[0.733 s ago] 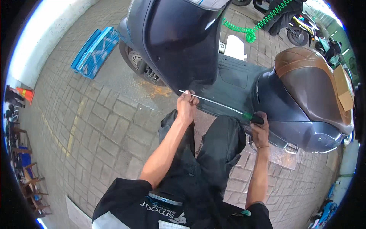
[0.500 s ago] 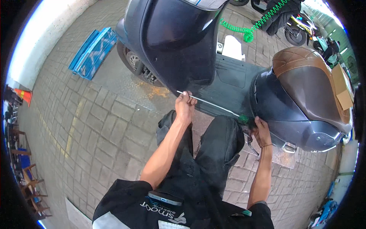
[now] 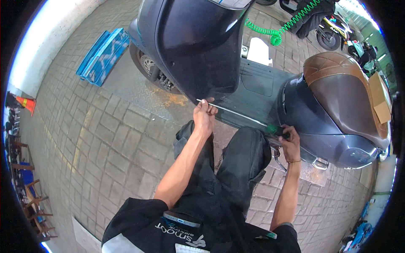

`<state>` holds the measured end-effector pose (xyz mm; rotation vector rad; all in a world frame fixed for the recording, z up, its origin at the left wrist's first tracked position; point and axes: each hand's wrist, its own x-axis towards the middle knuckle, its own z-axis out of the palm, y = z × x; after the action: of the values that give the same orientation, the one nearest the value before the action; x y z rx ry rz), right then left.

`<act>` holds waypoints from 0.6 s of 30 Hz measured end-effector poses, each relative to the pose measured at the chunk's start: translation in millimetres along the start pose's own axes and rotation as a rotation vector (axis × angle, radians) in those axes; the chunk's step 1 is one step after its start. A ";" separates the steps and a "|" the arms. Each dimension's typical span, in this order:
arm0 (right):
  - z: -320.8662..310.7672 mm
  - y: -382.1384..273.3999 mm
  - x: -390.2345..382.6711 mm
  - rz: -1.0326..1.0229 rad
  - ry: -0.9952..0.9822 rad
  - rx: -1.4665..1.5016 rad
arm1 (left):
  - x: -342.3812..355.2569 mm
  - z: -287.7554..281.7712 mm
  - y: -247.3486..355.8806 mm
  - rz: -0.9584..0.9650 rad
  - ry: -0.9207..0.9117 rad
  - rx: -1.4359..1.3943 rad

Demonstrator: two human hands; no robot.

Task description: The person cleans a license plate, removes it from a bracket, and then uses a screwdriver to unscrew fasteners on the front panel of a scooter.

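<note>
I hold a long screwdriver (image 3: 236, 114) almost horizontal along the near edge of the scooter's dark floorboard (image 3: 261, 88). My left hand (image 3: 204, 116) pinches the steel shaft near its tip, which lies at the lower corner of the dark front panel (image 3: 198, 55); contact is unclear. My right hand (image 3: 290, 145) grips the green and black handle beside the rear body (image 3: 320, 130), below the brown seat (image 3: 346, 84).
A blue metal toolbox (image 3: 101, 57) sits left of the front wheel. A green coiled hose (image 3: 276, 38) hangs behind the scooter. A cardboard box (image 3: 379, 97) is by the seat. An orange cone (image 3: 27, 104), chairs, parked motorbikes (image 3: 329, 36) and a white wall surround the paved floor.
My left hand has moved slightly left with the shaft. My right hand's grip on the handle has shifted a little, the thumb moving along it.
</note>
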<state>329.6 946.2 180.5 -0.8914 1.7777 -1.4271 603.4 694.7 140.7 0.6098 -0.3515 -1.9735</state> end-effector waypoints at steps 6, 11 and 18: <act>37.7 -45.3 -4.5 0.237 0.082 0.487 | 4.0 -11.8 8.0 0.001 -0.001 -0.016; 9.8 -17.5 5.3 -0.171 -0.026 -0.218 | 2.4 -1.7 6.9 0.023 0.005 0.010; 6.9 -5.0 6.1 0.428 0.199 0.168 | 4.1 -9.0 7.4 0.022 0.015 0.005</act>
<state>332.6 936.7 183.7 -0.2646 1.8208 -1.3858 612.3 687.8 135.7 0.6205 -0.3523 -1.9464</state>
